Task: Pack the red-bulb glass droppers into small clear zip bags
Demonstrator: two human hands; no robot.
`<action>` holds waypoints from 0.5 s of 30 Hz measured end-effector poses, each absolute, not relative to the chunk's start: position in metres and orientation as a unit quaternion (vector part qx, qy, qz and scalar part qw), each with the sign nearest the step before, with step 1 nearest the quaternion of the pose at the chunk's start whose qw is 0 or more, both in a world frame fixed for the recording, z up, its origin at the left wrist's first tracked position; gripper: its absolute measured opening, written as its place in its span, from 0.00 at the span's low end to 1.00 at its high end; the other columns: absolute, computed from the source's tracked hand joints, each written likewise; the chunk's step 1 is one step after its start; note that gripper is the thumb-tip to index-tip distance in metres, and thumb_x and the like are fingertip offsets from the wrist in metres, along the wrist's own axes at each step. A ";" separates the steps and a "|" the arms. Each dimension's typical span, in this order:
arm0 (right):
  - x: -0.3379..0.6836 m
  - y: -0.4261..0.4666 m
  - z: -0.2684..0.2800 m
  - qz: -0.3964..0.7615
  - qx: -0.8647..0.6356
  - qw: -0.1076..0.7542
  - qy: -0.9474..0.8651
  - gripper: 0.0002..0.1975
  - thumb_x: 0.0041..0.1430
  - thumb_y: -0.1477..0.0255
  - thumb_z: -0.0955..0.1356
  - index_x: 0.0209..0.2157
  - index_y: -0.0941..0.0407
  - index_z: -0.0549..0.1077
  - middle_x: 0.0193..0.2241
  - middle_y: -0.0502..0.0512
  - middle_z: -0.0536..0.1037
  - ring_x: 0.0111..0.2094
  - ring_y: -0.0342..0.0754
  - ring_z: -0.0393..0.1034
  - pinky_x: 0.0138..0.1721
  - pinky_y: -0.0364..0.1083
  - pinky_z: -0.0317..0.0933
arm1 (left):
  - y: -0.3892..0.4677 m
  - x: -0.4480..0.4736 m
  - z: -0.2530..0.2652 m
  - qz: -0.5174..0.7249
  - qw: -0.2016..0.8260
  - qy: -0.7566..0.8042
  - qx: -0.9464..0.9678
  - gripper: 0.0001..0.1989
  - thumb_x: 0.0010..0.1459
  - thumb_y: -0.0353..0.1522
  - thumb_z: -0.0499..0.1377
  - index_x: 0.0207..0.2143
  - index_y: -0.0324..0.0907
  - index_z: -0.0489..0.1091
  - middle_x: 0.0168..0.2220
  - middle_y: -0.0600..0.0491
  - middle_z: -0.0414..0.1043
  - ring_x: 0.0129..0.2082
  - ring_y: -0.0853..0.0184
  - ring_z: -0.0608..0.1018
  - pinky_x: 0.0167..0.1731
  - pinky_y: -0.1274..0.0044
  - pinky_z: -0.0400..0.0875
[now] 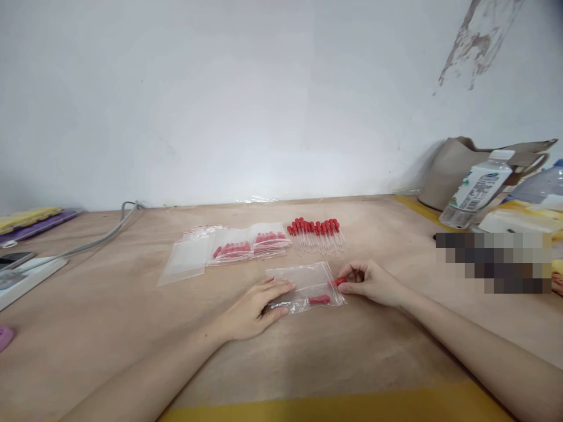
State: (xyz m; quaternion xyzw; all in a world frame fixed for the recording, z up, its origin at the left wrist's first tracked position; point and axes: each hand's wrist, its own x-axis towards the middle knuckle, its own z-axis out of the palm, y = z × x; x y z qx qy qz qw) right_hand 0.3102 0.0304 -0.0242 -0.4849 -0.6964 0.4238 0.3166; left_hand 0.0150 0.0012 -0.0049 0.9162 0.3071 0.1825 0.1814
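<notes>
A clear zip bag [301,291] lies flat in front of me, with one red-bulbed dropper [319,299] in it. My left hand [259,305] rests on the bag's left end, fingers stretched and thumb apart. At the bag's right end, my right hand [365,283] pinches the red bulb of a second dropper [340,281]; its tube points left into the bag. Behind the bag, several droppers [314,228] lie in a row, red bulbs away from me. Filled bags [233,249] with red bulbs showing lie left of them, beside a stack of flat clear bags [187,258].
On the right stand a plastic bottle [477,190] and a beige bag [444,170] near the wall. A grey cable [103,239] runs to a white object [33,281] on the left. Yellow tape [325,404] marks the table's front edge.
</notes>
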 end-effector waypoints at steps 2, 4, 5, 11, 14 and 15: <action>0.306 0.032 -0.025 0.410 -0.469 0.314 -0.717 0.13 0.41 0.62 0.72 0.26 0.57 0.73 0.23 0.50 0.72 0.24 0.41 0.63 0.25 0.42 0.58 | 0.001 0.015 -0.005 0.180 0.181 0.309 0.916 0.22 0.61 0.33 0.51 0.57 0.48 0.55 0.54 0.53 0.63 0.54 0.63 0.65 0.57 0.64 0.51; 0.301 0.033 -0.025 0.397 -0.447 0.328 -0.732 0.12 0.41 0.62 0.72 0.25 0.56 0.74 0.26 0.51 0.73 0.27 0.43 0.65 0.29 0.43 0.60 | 0.002 0.015 -0.005 0.179 0.180 0.311 0.916 0.22 0.61 0.33 0.51 0.57 0.48 0.55 0.54 0.53 0.63 0.54 0.64 0.65 0.57 0.65 0.51; 0.299 0.033 -0.025 0.388 -0.434 0.340 -0.738 0.11 0.40 0.63 0.72 0.25 0.56 0.74 0.27 0.52 0.73 0.29 0.43 0.66 0.31 0.44 0.60 | 0.002 0.015 -0.005 0.180 0.180 0.311 0.916 0.22 0.61 0.33 0.51 0.57 0.48 0.55 0.54 0.53 0.63 0.54 0.64 0.65 0.57 0.65 0.51; 0.285 0.033 -0.029 0.388 -0.455 0.372 -0.710 0.12 0.37 0.63 0.73 0.20 0.57 0.73 0.26 0.52 0.73 0.29 0.46 0.67 0.32 0.45 0.61 | 0.001 0.016 -0.004 0.177 0.177 0.313 0.916 0.22 0.60 0.32 0.52 0.57 0.48 0.55 0.53 0.53 0.63 0.53 0.64 0.65 0.57 0.65 0.51; 0.283 0.034 -0.029 0.363 -0.443 0.377 -0.728 0.11 0.43 0.62 0.71 0.22 0.56 0.74 0.26 0.53 0.73 0.31 0.47 0.67 0.35 0.47 0.60 | 0.001 0.017 -0.004 0.175 0.174 0.314 0.917 0.22 0.60 0.32 0.52 0.57 0.48 0.55 0.53 0.53 0.63 0.53 0.64 0.65 0.57 0.65 0.51; 0.283 0.033 -0.029 0.343 -0.429 0.376 -0.746 0.10 0.45 0.63 0.70 0.23 0.56 0.75 0.28 0.54 0.74 0.33 0.48 0.66 0.38 0.48 0.60 | 0.001 0.017 -0.004 0.175 0.174 0.314 0.917 0.22 0.60 0.32 0.51 0.57 0.47 0.55 0.54 0.53 0.63 0.53 0.64 0.65 0.57 0.65 0.51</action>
